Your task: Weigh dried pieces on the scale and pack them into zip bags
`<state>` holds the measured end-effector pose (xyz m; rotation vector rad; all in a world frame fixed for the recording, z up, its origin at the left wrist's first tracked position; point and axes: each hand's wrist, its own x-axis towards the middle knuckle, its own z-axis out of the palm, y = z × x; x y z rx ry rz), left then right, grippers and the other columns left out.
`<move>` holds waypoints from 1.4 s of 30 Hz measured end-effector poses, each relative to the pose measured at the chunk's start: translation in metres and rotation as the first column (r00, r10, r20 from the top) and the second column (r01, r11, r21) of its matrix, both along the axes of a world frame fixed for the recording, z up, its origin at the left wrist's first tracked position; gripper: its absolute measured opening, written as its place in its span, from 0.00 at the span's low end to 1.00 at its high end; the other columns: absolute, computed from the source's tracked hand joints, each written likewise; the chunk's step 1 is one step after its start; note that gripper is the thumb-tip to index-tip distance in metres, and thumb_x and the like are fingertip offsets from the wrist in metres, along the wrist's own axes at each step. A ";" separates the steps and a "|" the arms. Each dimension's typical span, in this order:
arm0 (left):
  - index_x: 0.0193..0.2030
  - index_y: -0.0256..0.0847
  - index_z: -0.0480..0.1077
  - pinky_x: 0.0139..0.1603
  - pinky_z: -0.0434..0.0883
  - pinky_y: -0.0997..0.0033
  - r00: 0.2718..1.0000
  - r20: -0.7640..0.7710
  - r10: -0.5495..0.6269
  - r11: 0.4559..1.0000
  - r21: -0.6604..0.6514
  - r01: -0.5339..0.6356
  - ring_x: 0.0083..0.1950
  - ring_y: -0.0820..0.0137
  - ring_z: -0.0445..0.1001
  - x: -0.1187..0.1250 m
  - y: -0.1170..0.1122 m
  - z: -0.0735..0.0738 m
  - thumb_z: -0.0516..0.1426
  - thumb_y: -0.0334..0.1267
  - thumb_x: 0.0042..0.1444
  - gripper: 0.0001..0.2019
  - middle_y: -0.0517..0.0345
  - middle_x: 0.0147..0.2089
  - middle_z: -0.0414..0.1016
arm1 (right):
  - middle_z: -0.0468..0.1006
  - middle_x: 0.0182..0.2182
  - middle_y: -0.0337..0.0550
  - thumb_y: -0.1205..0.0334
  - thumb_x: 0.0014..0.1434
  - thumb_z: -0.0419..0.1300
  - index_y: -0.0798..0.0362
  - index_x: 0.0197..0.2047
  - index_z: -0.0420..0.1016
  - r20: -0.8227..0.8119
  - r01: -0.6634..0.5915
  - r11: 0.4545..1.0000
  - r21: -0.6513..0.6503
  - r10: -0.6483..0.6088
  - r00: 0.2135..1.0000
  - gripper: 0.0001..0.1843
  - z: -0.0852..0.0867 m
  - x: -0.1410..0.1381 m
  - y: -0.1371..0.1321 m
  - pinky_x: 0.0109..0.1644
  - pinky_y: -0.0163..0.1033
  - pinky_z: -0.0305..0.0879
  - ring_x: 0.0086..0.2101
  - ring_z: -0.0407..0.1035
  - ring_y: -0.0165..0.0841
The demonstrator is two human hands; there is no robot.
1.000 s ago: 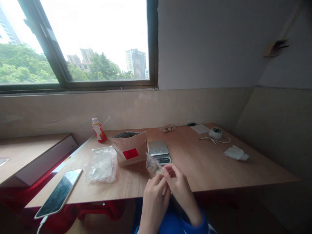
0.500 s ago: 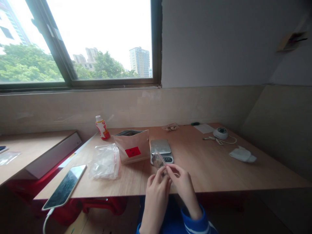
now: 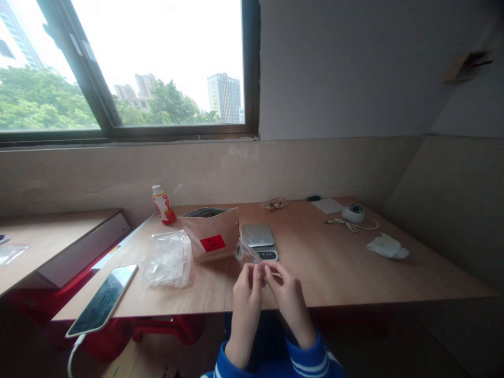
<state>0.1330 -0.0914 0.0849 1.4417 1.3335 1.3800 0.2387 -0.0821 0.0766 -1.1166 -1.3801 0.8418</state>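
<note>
Between my fingertips is a small clear zip bag (image 3: pixel 244 253) with a pinkish seal strip and something brownish inside, too blurred to name. My left hand (image 3: pixel 248 294) pinches the bag near its seal. Right beside it, the fingers of my right hand (image 3: pixel 284 289) close on the same strip. Just behind the bag stands a kitchen scale (image 3: pixel 258 235) with a silver plate and a dark button panel, partly covered by the bag. To its left, an open kraft pouch (image 3: pixel 212 233) with a red label stands upright.
Left on the table (image 3: pixel 334 278) lie a stack of clear bags (image 3: pixel 167 260) and a phone (image 3: pixel 103 300) on a cable. A bottle (image 3: pixel 163 206) stands behind. Toward the back are a filled bag (image 3: pixel 274 205), paper (image 3: pixel 326 205), a white camera (image 3: pixel 353 212) and a crumpled white item (image 3: pixel 388 245).
The bag has swung left and its seal strip now slants more plainly toward my fingers. My hands have drawn closer together at the strip. The view has shifted slightly.
</note>
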 end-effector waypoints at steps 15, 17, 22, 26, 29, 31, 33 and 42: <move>0.30 0.42 0.62 0.31 0.65 0.74 1.000 -0.008 0.017 1.000 -0.006 -0.017 0.28 0.72 0.68 -0.006 0.003 -0.012 0.49 0.50 0.61 0.15 0.63 0.26 0.67 | 0.81 0.37 0.44 0.57 0.58 0.61 0.51 0.41 0.80 0.026 -0.109 0.994 0.013 0.109 0.994 0.11 0.003 0.000 -0.001 0.43 0.39 0.76 0.38 0.77 0.38; 0.31 0.41 0.63 0.31 0.66 0.74 1.000 0.014 -0.017 1.000 -0.010 0.017 0.29 0.71 0.69 -0.007 0.002 -0.013 0.49 0.49 0.61 0.15 0.62 0.27 0.68 | 0.82 0.38 0.45 0.57 0.59 0.60 0.51 0.41 0.80 0.034 -0.100 0.995 0.004 0.100 0.994 0.11 0.005 0.001 -0.003 0.42 0.38 0.76 0.38 0.77 0.38; 0.30 0.41 0.66 0.32 0.67 0.75 0.998 0.055 -0.005 1.000 0.004 0.005 0.30 0.71 0.70 -0.010 0.000 -0.013 0.50 0.50 0.60 0.16 0.61 0.27 0.69 | 0.82 0.39 0.46 0.56 0.59 0.60 0.52 0.43 0.80 -0.016 -0.139 0.989 -0.045 0.139 0.990 0.13 0.010 0.000 -0.005 0.42 0.38 0.76 0.39 0.77 0.39; 0.28 0.41 0.66 0.29 0.67 0.75 0.995 0.074 0.064 0.998 -0.015 -0.063 0.27 0.71 0.70 -0.012 -0.001 -0.012 0.52 0.51 0.59 0.16 0.62 0.24 0.69 | 0.82 0.38 0.46 0.57 0.58 0.59 0.53 0.41 0.79 -0.022 -0.153 0.986 -0.066 0.152 0.988 0.12 0.009 -0.002 -0.004 0.44 0.38 0.75 0.39 0.77 0.39; 0.29 0.41 0.67 0.28 0.67 0.74 0.994 0.075 0.074 0.997 -0.033 -0.072 0.25 0.71 0.70 -0.014 -0.001 -0.013 0.50 0.51 0.59 0.17 0.61 0.23 0.70 | 0.82 0.37 0.45 0.57 0.59 0.57 0.53 0.40 0.79 0.041 -0.100 0.993 -0.058 0.103 0.994 0.12 0.005 0.000 -0.002 0.43 0.38 0.74 0.38 0.78 0.38; 0.28 0.41 0.66 0.29 0.67 0.73 0.998 0.042 0.048 0.998 -0.045 -0.046 0.25 0.70 0.71 -0.013 -0.001 -0.013 0.50 0.51 0.59 0.17 0.60 0.23 0.71 | 0.82 0.36 0.45 0.58 0.60 0.56 0.53 0.39 0.78 0.095 -0.055 0.997 -0.057 0.060 0.994 0.12 0.001 0.005 -0.001 0.42 0.37 0.74 0.36 0.78 0.37; 0.28 0.41 0.66 0.30 0.67 0.73 1.000 0.003 0.028 0.998 -0.053 -0.027 0.26 0.70 0.71 -0.010 -0.002 -0.012 0.50 0.51 0.59 0.17 0.59 0.24 0.72 | 0.82 0.35 0.44 0.58 0.61 0.54 0.52 0.39 0.77 0.147 -0.001 0.999 -0.047 0.007 0.989 0.12 -0.002 0.012 0.001 0.40 0.36 0.74 0.35 0.78 0.36; 0.32 0.40 0.67 0.34 0.69 0.72 0.995 0.061 -0.076 0.996 -0.044 0.079 0.31 0.70 0.72 0.014 0.005 -0.008 0.51 0.51 0.59 0.15 0.58 0.29 0.72 | 0.81 0.33 0.44 0.58 0.65 0.48 0.51 0.41 0.73 0.386 -0.006 0.997 0.073 -0.022 0.922 0.14 -0.008 0.023 0.000 0.30 0.34 0.71 0.29 0.77 0.35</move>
